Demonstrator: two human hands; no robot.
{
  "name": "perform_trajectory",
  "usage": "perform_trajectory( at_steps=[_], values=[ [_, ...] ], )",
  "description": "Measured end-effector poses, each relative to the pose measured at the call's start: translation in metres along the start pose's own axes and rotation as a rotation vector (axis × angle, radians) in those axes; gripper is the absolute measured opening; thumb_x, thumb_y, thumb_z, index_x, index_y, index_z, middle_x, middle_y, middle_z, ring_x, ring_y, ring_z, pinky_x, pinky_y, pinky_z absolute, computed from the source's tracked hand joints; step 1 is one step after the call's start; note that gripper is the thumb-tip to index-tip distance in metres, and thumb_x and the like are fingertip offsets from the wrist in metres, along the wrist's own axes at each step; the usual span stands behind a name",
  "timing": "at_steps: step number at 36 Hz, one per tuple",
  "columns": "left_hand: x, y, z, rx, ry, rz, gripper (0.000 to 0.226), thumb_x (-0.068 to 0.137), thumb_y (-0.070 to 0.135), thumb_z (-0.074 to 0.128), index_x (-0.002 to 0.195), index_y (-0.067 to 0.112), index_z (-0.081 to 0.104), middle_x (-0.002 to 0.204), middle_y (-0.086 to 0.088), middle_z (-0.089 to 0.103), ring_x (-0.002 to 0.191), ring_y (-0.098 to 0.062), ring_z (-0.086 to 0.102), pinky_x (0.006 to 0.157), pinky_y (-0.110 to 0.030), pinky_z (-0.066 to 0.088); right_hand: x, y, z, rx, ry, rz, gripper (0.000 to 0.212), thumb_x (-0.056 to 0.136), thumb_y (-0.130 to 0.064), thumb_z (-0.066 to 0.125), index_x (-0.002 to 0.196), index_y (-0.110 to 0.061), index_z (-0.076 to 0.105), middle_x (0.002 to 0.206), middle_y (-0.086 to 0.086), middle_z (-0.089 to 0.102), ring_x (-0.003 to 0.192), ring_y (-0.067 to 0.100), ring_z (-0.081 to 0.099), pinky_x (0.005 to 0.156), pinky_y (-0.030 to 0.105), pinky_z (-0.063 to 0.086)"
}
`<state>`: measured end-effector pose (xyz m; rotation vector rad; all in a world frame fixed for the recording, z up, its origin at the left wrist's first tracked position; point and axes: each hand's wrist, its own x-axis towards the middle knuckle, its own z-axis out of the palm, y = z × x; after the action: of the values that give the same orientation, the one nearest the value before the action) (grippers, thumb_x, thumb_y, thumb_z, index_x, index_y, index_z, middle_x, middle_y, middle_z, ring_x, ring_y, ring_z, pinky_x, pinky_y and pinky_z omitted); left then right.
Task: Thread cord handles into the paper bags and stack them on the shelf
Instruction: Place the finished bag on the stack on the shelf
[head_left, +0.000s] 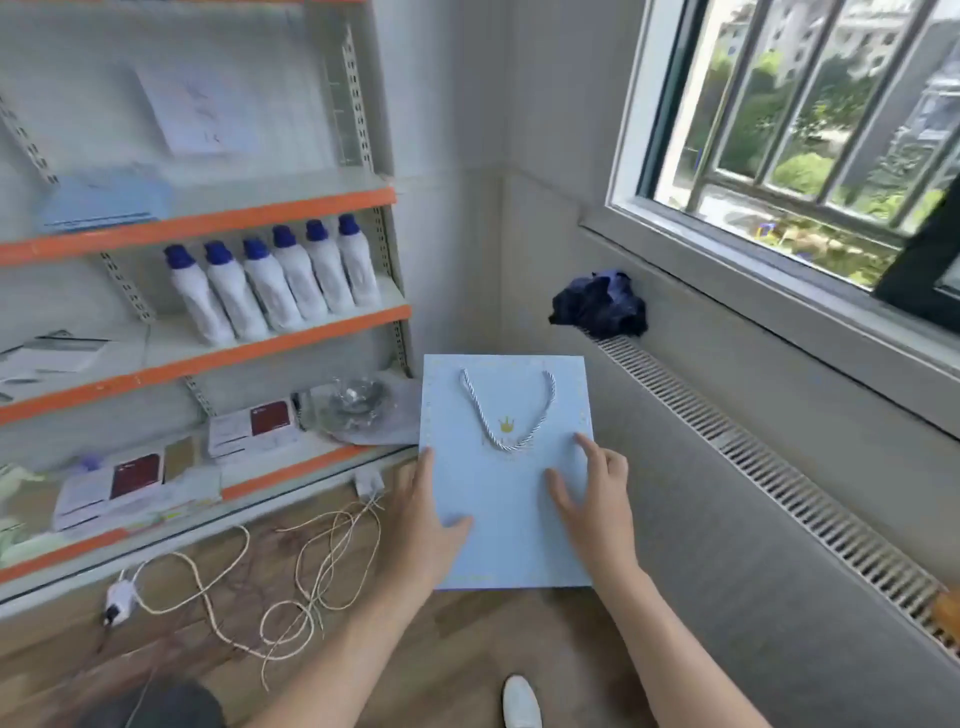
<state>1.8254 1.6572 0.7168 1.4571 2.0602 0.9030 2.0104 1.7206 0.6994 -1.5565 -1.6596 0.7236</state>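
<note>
Left grip (423, 512) clasps pale-blue bag (511, 525) edge; right grip (592, 496) flat atop; silver cord handle (506, 410) threaded.

The paper bag (506, 470) is sitting in the middle, held up above the floor (457, 654). The cord handle (506, 413) is lying on the bag's front, near its top. The left hand (421, 525) is holding the bag's left edge, and the right hand (597, 499) is lying flat on its front (toward the right side). The shelf (208, 332) is standing to the left of the bag. The bottles (275, 283) are standing in a row on the shelf. The loose cords (291, 577) are lying on the floor, left of the bag and in front of the shelf. The radiator (753, 457) is running along the wall to the right of the bag, under the window (810, 130). The bundle of cloth (600, 304) is sitting on the radiator, behind the bag.
</note>
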Motion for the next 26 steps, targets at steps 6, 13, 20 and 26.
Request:
perform_trajectory(
  at_steps=[6, 13, 20, 26],
  values=[
    [0.100, 0.014, -0.021, 0.082, 0.127, -0.087, 0.089, 0.080, 0.018, 0.074, 0.152, 0.013, 0.021, 0.148, -0.009, 0.029, 0.140, -0.025, 0.028, 0.110, -0.024, 0.021, 0.125, -0.032, 0.040, 0.024, -0.120, -0.116, 0.054, 0.092, -0.033, 0.063, 0.141, -0.027, 0.041, 0.133, -0.001, 0.035, 0.088, 0.014, 0.051, 0.080, 0.034, 0.048],
    [0.186, 0.004, -0.066, 0.084, 0.293, -0.183, 0.089, 0.081, 0.018, 0.072, 0.153, 0.013, 0.020, 0.148, -0.010, 0.028, 0.140, -0.024, 0.028, 0.113, -0.025, 0.020, 0.226, -0.090, 0.101, 0.063, -0.259, -0.254, 0.052, 0.094, -0.035, 0.059, 0.142, -0.031, 0.040, 0.132, -0.005, 0.034, 0.088, 0.015, 0.054, 0.080, 0.035, 0.048],
    [0.268, -0.034, -0.129, 0.045, 0.472, -0.215, 0.087, 0.078, 0.012, 0.073, 0.152, 0.012, 0.025, 0.146, -0.008, 0.033, 0.139, -0.021, 0.030, 0.103, -0.013, 0.016, 0.306, -0.157, 0.187, 0.008, -0.343, -0.461, 0.052, 0.096, -0.028, 0.057, 0.145, -0.024, 0.040, 0.137, 0.003, 0.040, 0.079, 0.023, 0.056, 0.075, 0.034, 0.046],
    [0.349, -0.073, -0.190, -0.003, 0.591, -0.214, 0.080, 0.079, 0.007, 0.071, 0.148, 0.007, 0.032, 0.144, -0.012, 0.039, 0.136, -0.026, 0.033, 0.109, -0.025, 0.021, 0.365, -0.221, 0.265, -0.019, -0.412, -0.532, 0.051, 0.098, -0.030, 0.052, 0.147, -0.025, 0.036, 0.142, -0.005, 0.038, 0.113, 0.024, 0.054, 0.085, 0.037, 0.046]
  ],
)
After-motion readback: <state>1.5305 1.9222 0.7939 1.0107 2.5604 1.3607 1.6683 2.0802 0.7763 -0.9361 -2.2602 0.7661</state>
